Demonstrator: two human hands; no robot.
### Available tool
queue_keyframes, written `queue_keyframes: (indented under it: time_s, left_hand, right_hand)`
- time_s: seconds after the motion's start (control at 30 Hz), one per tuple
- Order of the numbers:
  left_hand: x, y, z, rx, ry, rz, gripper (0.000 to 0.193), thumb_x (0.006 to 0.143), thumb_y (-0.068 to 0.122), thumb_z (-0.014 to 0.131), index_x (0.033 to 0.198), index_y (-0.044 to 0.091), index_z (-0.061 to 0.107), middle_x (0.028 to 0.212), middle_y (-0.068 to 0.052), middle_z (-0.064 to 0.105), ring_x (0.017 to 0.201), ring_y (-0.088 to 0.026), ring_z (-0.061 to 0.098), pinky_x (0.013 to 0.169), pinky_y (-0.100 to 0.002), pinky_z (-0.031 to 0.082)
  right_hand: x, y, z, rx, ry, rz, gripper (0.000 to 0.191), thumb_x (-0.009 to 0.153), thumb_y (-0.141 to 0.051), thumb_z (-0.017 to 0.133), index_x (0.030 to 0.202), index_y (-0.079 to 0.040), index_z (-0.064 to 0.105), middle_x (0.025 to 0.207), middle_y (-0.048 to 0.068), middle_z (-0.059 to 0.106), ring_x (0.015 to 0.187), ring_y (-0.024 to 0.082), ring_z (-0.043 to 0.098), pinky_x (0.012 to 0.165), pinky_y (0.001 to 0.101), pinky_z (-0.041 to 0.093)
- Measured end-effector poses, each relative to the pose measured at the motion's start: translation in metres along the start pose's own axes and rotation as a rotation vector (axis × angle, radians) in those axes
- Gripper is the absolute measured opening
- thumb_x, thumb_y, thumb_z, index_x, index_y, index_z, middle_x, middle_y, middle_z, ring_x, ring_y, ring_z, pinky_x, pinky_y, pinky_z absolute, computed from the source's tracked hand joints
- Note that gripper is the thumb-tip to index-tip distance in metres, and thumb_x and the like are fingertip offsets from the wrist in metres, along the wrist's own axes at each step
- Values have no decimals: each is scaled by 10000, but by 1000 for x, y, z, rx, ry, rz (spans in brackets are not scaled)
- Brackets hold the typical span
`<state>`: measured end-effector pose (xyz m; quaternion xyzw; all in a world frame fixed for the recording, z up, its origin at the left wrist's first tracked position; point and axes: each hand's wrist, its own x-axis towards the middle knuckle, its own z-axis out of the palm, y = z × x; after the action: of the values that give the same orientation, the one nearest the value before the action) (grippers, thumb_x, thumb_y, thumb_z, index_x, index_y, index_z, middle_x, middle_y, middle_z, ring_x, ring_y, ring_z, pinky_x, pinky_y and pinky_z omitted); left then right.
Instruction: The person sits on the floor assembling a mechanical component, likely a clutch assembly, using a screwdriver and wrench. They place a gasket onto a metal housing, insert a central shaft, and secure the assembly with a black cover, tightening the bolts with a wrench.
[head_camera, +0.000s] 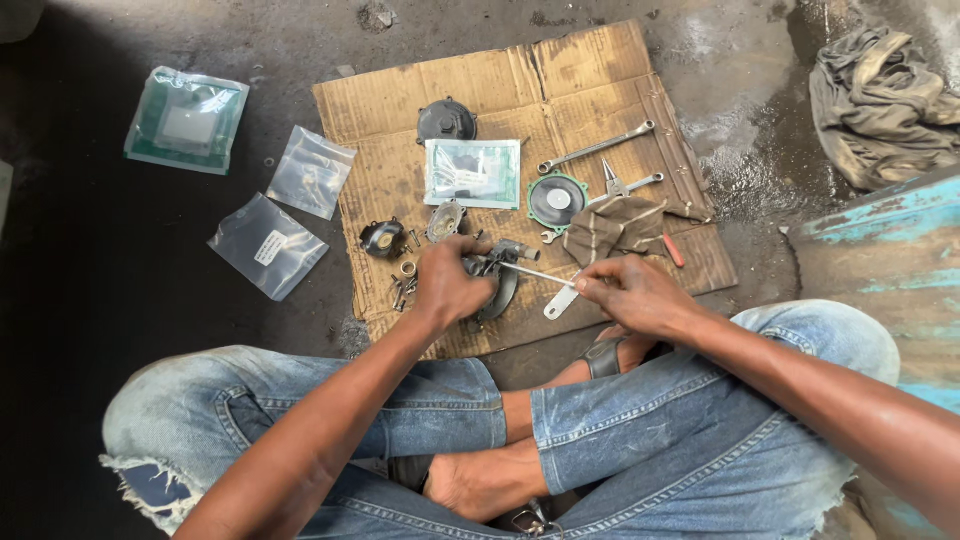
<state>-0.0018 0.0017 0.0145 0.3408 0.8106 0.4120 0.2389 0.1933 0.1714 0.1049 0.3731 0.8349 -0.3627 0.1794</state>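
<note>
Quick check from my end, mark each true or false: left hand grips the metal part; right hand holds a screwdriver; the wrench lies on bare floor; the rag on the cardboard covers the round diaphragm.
1. The left hand grips the dark metal part: true.
2. The right hand holds a screwdriver whose tip meets that part: true.
3. The wrench lies on bare floor: false, it lies on the cardboard.
4. The striped rag covers the round diaphragm: false, the diaphragm lies uncovered beside it.

Count's in: three clear plastic bags (267, 245) on the dark floor at left, two long silver spanners (596, 148) upper right of centre, two black round covers (446, 120), one flattened brown cardboard sheet (600, 70).
</note>
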Motion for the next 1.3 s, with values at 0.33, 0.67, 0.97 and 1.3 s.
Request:
queue_keyframes:
  time_s: [0.33,0.67,0.97,1.3]
  left_hand:
    - [20,49,-32,603,-476,103,577,694,207,734,1183,-32,541,1065,-272,685,997,-442,671,866,-505,555]
    - [34,54,-33,251,-743,-100,1079,539,113,791,1517,40,342,1302,-230,624,1223,-362,613,1045,-411,489]
    - [27,61,-31,331,-765,-105,904,633,44,607,1513,142,424,1219,-234,722,1108,-358,711,908,-451,572]
    - [28,47,-21,417,-693,-6,926,594,79,654,1488,143,422,1347,-177,631,1241,-345,623,965,-425,541]
  right_hand:
    - [-18,-12,-7,-448,233,-463,338,945,-314,592,1231,-192,726,943,154,766,871,367,726,774,516,554]
    - [-14,-4,-10,-615,215,-492,393,931,-312,571,1302,-249,686,902,95,754,761,321,735,714,531,542]
    - [-5,0,-1,-707,177,-474,367,971,-381,543,1251,-165,642,784,202,720,605,393,702,535,529,552]
    - [-8,2,6,-756,213,-501,316,1007,-385,520,1028,-98,650,666,181,707,524,337,696,483,503,526]
